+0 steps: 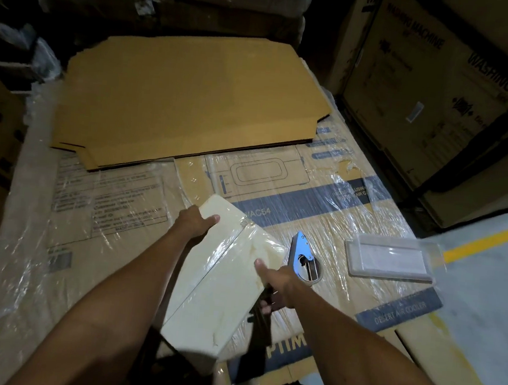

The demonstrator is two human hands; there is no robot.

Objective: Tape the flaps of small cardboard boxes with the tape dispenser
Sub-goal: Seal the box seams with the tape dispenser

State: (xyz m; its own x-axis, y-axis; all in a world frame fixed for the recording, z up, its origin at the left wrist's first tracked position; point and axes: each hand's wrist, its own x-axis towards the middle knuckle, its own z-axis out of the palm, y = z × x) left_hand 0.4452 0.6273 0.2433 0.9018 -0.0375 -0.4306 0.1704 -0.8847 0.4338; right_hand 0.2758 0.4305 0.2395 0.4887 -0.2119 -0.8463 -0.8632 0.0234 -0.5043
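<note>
A small pale cardboard box (223,270) lies tilted on the plastic-wrapped carton top in front of me, its two flaps meeting along a centre seam. My left hand (196,219) holds its far left corner, thumb on top. My right hand (278,283) grips the dark handle of the tape dispenser (302,256) at the box's right edge, with the forefinger laid on the box top. The dispenser's shiny metal body and tape roll stick out to the right of the box.
A flat brown cardboard sheet (187,99) lies behind the box. A small flat pale box (390,258) sits to the right. Tall washing-machine cartons (427,85) stand at the right rear. Grey floor with a yellow line (490,240) lies to the right.
</note>
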